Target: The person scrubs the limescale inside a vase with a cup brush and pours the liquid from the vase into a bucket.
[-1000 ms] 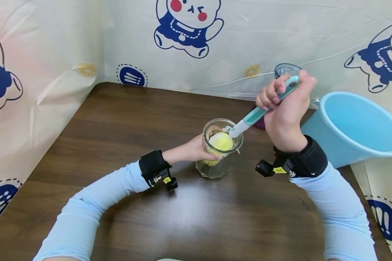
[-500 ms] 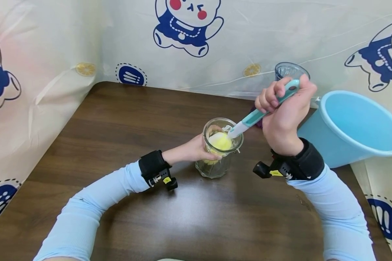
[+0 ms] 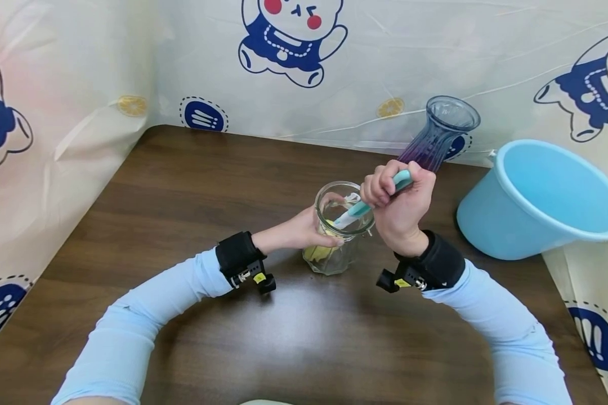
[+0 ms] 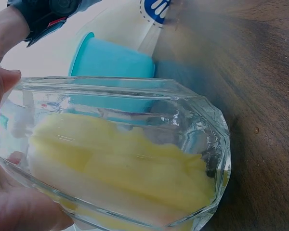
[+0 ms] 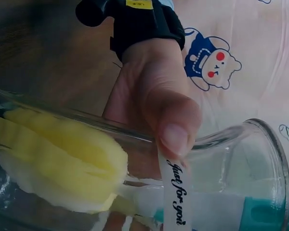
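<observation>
My left hand (image 3: pixel 301 232) grips the neck of a clear glass vase (image 3: pixel 343 263), which stands slightly tilted over the dark wooden table. A white ribbon (image 5: pixel 177 199) printed "Just for you" is wrapped round that neck. Inside the vase is a bottle brush; its yellow and white sponge head (image 4: pixel 115 159) lies deep in the body, near the base. The teal and white brush handle (image 3: pixel 353 215) slants up out of the mouth. Above the rim at the right, my right hand (image 3: pixel 397 205) holds the handle's upper end in curled fingers.
Behind my right hand stands a purple-to-blue ribbed glass vase (image 3: pixel 443 132), its lower part hidden by the hand. A light blue bucket (image 3: pixel 506 214) sits at the table's right edge. A printed curtain (image 3: pixel 365 56) hangs along the back and sides.
My right hand has moved down and left, driving the brush deeper; the sponge has sunk from near the mouth into the vase's body. More of the purple vase shows. The left hand stays put.
</observation>
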### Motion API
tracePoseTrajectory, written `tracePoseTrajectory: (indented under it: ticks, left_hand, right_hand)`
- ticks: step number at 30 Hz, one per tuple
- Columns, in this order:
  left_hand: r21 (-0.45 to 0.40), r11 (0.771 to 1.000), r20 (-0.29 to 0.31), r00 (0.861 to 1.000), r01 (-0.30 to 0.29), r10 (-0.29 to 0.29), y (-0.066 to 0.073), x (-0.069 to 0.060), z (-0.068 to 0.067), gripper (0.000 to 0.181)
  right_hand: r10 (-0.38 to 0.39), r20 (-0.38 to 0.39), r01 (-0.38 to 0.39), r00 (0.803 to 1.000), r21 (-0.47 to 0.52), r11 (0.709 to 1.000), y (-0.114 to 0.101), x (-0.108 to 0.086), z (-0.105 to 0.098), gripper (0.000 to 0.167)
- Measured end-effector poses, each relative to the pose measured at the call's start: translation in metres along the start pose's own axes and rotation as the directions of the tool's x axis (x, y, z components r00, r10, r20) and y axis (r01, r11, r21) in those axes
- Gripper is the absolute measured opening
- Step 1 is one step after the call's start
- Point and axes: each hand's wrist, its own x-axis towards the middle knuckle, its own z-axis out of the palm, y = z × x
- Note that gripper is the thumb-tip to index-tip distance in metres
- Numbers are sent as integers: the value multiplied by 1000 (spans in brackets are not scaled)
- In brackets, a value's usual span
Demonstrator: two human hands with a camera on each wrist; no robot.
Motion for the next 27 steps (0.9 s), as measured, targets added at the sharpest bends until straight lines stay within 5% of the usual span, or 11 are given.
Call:
tracePoseTrajectory:
  ticks: [12, 19, 27]
  left_hand:
    - [-17, 1000, 5, 1000, 24, -24, 0, -1, -1, 70]
    - [-132, 989, 35, 998, 61, -57, 1, -1, 1, 69]
    - [-118, 992, 25, 999, 35, -32, 0, 0, 0, 73]
  right_hand:
    - [8, 92, -7, 996, -13, 1000, -1, 1, 3, 34]
    - [-120, 166, 106, 979, 91, 990, -28, 3, 18, 38]
    - [-206, 181, 183, 962, 137, 973, -52, 1, 18, 38]
